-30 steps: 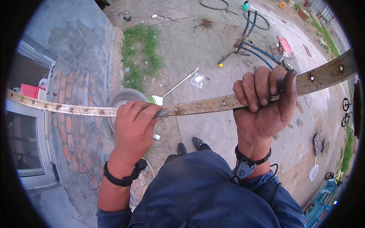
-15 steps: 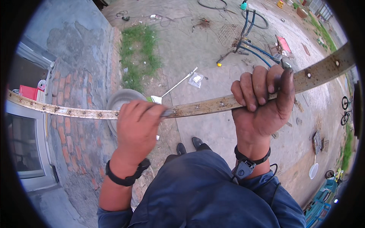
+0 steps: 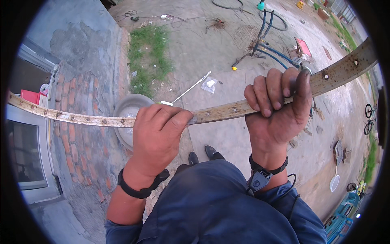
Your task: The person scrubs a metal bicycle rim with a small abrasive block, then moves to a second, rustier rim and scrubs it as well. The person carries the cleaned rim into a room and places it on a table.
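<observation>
A rusty metal bicycle wheel rim [image 3: 221, 113] with a row of spoke holes curves across the whole view in front of me. My right hand [image 3: 278, 99] grips its right part, fingers curled over it and thumb up along its side. Wrapped over the rim left of centre is my left hand [image 3: 158, 128], closed. A small grey pad [image 3: 192, 120] shows at that thumb, against the rim; most of it is hidden under the fingers. Left of this hand the rim looks whiter, with rust around the holes; to the right it is browner and spotted.
Below the rim stands a grey round basin [image 3: 122, 106] beside a brick wall [image 3: 69, 146]. A broom [image 3: 191, 87] and a plastic bag [image 3: 209, 84] lie on the concrete. Farther off are a blue bicycle frame [image 3: 276, 57] and tyres [image 3: 227, 4].
My left hand has slid to the right along the rim, with the grey pad at its thumb. The rim and my right hand have shifted slightly.
</observation>
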